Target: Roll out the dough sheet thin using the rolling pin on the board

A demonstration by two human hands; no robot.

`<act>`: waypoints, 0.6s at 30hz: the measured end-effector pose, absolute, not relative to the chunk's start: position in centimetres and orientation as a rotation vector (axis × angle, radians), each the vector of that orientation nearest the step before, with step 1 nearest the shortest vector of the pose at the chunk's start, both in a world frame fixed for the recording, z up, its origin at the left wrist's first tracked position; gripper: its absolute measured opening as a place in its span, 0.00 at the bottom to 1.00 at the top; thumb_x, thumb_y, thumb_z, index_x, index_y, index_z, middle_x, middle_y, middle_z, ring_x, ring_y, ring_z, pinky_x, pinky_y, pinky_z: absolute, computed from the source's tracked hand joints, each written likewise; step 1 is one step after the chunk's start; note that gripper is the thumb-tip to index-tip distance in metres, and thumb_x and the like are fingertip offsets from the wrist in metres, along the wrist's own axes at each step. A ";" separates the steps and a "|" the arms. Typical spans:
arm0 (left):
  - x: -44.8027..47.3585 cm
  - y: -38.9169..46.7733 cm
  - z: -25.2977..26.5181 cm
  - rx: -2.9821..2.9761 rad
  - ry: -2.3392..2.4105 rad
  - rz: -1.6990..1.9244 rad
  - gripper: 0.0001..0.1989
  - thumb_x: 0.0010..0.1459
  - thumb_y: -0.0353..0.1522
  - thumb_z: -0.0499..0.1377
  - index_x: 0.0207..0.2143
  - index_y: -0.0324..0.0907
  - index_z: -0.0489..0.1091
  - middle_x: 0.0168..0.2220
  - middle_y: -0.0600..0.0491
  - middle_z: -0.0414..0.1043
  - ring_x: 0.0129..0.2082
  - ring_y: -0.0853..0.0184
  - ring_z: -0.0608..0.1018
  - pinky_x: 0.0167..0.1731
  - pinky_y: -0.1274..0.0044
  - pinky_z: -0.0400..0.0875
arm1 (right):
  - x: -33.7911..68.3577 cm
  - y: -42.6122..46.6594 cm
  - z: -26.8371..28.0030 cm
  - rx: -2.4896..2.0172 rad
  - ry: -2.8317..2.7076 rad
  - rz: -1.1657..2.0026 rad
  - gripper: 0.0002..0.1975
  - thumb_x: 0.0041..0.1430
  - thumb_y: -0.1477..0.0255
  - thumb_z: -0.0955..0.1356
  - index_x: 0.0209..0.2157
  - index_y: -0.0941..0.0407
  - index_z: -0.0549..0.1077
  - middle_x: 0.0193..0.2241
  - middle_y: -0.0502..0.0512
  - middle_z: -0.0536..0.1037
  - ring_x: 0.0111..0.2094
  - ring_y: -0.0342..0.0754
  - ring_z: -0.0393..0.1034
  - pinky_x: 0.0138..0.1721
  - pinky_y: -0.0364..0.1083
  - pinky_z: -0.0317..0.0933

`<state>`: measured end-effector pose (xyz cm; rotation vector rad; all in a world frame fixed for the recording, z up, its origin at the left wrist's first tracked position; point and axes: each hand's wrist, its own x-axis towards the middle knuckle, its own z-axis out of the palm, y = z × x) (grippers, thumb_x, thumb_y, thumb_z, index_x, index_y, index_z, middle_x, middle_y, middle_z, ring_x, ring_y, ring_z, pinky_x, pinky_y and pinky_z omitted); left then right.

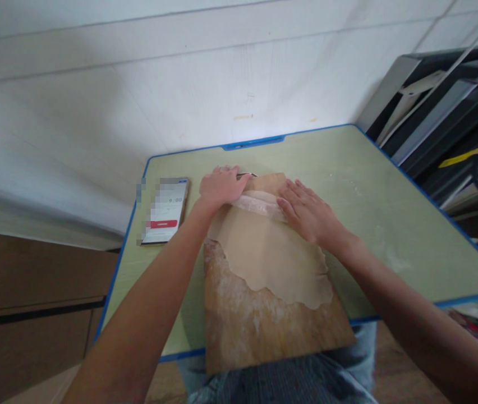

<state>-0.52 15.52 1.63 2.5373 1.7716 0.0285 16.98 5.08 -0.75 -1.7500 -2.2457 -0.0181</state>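
A thin, pale sheet of dough (272, 252) with a ragged near edge lies over a floury wooden board (247, 320). Across its far end runs a whitish, floury roll (260, 206); whether a rolling pin is inside cannot be seen. My left hand (223, 186) rests on the left end of the roll, palm down, its thumb stretched out to the right. On the right end lies my right hand (306, 209), its fingers extended flat and pointing away from me. Both palms hide the ends of the roll.
The board sits on a pale green folding table (390, 224) with a blue rim, overhanging its front edge. A phone (165, 212) lies left of my left hand. A white wall (222, 95) stands behind; dark flat panels (445, 118) lean at the right.
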 end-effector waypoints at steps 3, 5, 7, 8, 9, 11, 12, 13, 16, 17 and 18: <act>-0.6 14.9 1.8 2.550 1.787 0.036 0.25 0.63 0.45 0.42 0.52 0.42 0.68 0.53 0.45 0.70 0.53 0.55 0.70 0.49 0.63 0.66 | 16.2 4.1 -0.4 -1.799 -2.222 -0.106 0.27 0.67 0.65 0.50 0.51 0.66 0.69 0.56 0.70 0.68 0.59 0.59 0.59 0.56 0.58 0.57; -0.8 14.5 1.9 2.558 1.792 0.037 0.25 0.63 0.45 0.42 0.52 0.42 0.68 0.53 0.44 0.70 0.53 0.54 0.71 0.49 0.62 0.66 | 15.8 3.5 -0.3 -1.801 -2.220 -0.158 0.26 0.67 0.65 0.51 0.51 0.65 0.69 0.55 0.69 0.68 0.58 0.59 0.61 0.55 0.57 0.58; -1.0 14.0 1.9 2.572 1.795 0.046 0.25 0.63 0.45 0.42 0.52 0.42 0.68 0.53 0.44 0.70 0.53 0.55 0.71 0.49 0.63 0.65 | 15.4 2.9 -0.3 -1.793 -2.214 -0.197 0.25 0.67 0.66 0.51 0.53 0.65 0.68 0.56 0.68 0.68 0.57 0.58 0.62 0.55 0.56 0.58; -1.1 13.7 1.9 2.579 1.801 0.053 0.25 0.63 0.44 0.42 0.52 0.42 0.68 0.53 0.45 0.70 0.53 0.55 0.71 0.49 0.63 0.65 | 15.3 2.7 -0.3 -1.787 -2.212 -0.207 0.25 0.67 0.66 0.51 0.53 0.66 0.67 0.56 0.68 0.68 0.57 0.58 0.62 0.55 0.56 0.58; -1.2 13.5 1.9 2.584 1.809 0.061 0.25 0.63 0.44 0.42 0.52 0.43 0.68 0.52 0.45 0.70 0.53 0.55 0.71 0.50 0.63 0.65 | 15.1 2.4 -0.3 -1.781 -2.212 -0.210 0.25 0.68 0.66 0.51 0.53 0.66 0.67 0.56 0.68 0.68 0.56 0.58 0.63 0.54 0.55 0.58; -1.4 12.9 1.9 2.593 1.825 0.079 0.24 0.64 0.42 0.42 0.52 0.43 0.68 0.52 0.45 0.71 0.53 0.55 0.71 0.50 0.63 0.64 | 14.9 2.0 -0.2 -1.775 -2.214 -0.210 0.24 0.67 0.66 0.52 0.52 0.64 0.68 0.55 0.68 0.69 0.54 0.57 0.66 0.52 0.54 0.60; -1.5 12.6 1.9 2.599 1.831 0.088 0.23 0.64 0.42 0.42 0.51 0.43 0.68 0.52 0.45 0.71 0.53 0.55 0.70 0.50 0.62 0.63 | 14.8 1.8 -0.2 -1.771 -2.215 -0.211 0.23 0.67 0.66 0.52 0.52 0.63 0.68 0.54 0.67 0.70 0.53 0.56 0.67 0.51 0.54 0.62; -1.6 12.3 1.9 2.607 1.835 0.098 0.23 0.64 0.41 0.41 0.51 0.42 0.68 0.52 0.45 0.71 0.53 0.55 0.70 0.50 0.62 0.62 | 14.7 1.6 -0.2 -1.767 -2.218 -0.215 0.22 0.67 0.66 0.53 0.51 0.62 0.69 0.54 0.67 0.70 0.52 0.56 0.68 0.49 0.53 0.63; -2.0 11.6 1.7 2.641 1.842 0.141 0.23 0.65 0.39 0.40 0.51 0.41 0.69 0.52 0.44 0.71 0.53 0.54 0.70 0.50 0.60 0.62 | 14.4 1.2 -0.1 -1.759 -2.221 -0.246 0.21 0.67 0.67 0.54 0.50 0.61 0.68 0.54 0.66 0.71 0.51 0.56 0.69 0.46 0.53 0.66; -2.1 11.4 1.7 2.652 1.844 0.157 0.23 0.65 0.38 0.40 0.51 0.41 0.69 0.51 0.44 0.71 0.53 0.55 0.70 0.49 0.61 0.62 | 14.3 1.1 -0.1 -1.757 -2.222 -0.256 0.20 0.67 0.67 0.54 0.51 0.61 0.68 0.54 0.67 0.71 0.50 0.55 0.69 0.45 0.52 0.66; -2.3 11.2 1.6 2.660 1.844 0.170 0.23 0.65 0.38 0.40 0.50 0.41 0.69 0.51 0.45 0.72 0.52 0.55 0.71 0.49 0.61 0.63 | 14.2 0.9 0.0 -1.757 -2.225 -0.261 0.20 0.67 0.68 0.54 0.51 0.61 0.68 0.54 0.67 0.71 0.50 0.55 0.69 0.45 0.51 0.67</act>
